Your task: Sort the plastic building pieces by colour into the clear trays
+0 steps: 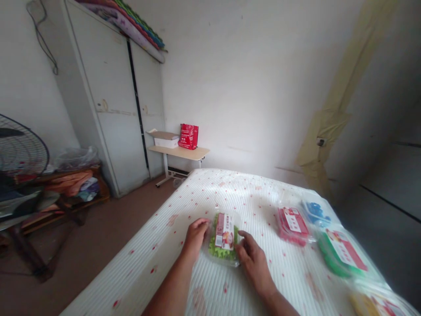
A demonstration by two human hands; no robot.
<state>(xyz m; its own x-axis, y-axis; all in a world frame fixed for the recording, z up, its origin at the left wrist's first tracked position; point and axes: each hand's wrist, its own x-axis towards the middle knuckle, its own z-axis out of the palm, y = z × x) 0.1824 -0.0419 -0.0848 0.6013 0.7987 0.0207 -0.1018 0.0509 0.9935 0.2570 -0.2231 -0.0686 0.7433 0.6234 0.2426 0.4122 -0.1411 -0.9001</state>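
A clear plastic food box (224, 232) with leafy green contents and a red and white label lies on the bed-like surface in front of me. My left hand (196, 235) grips its left edge, fingers curled against the side. At the right edge, my right hand (250, 254) holds the box with thumb and bent fingers close to the lid rim. Both hands steady it between them. What the fingertips do under the rim is hidden.
To the right stand a box with red contents (292, 224), a box with blue pieces (316, 213), a green one (344, 252) and a yellow one (375, 303). The dotted white cover (158, 263) lies beneath. Behind, a small table (187, 152) bears a red bag (188, 136).
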